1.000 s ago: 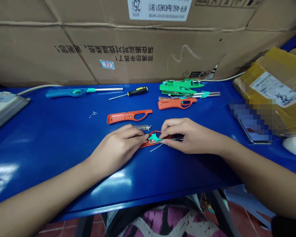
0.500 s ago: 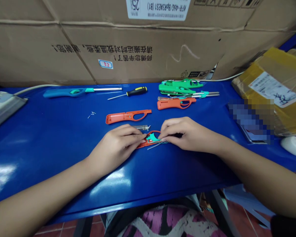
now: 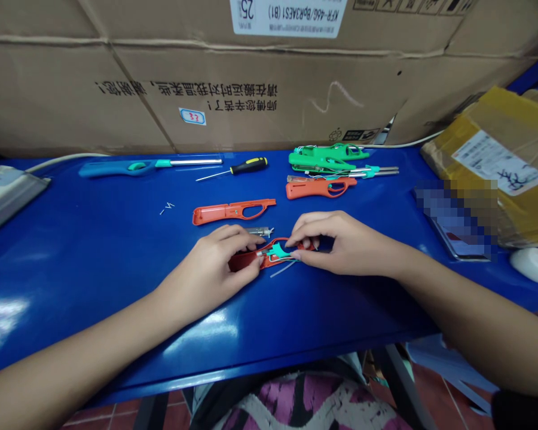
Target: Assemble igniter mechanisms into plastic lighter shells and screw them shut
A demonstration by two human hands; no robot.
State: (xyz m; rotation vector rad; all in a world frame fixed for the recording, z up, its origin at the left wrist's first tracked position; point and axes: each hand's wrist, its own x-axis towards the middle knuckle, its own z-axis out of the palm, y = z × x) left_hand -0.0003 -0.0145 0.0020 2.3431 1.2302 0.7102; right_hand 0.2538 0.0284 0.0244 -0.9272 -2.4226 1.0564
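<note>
An orange lighter shell half lies on the blue table between my hands, with a teal trigger piece and thin wires in it. My left hand grips the shell's left part between thumb and fingers. My right hand has thumb and forefinger around the right side of the trigger piece, and its fingers partly cover the shell's right end. A thin clear tube sticks out below the shell. Just above it lies a small clear cylinder with a metal end, partly behind my left hand.
Another orange shell half, small screws, a screwdriver and a blue lighter lie farther back. Green lighter parts and an orange lighter body are behind my right hand. Cardboard boxes line the back; a phone lies right.
My left fingers have spread apart a little, uncovering more of the shell's left part. The right thumb and forefinger have opened slightly at the trigger piece.
</note>
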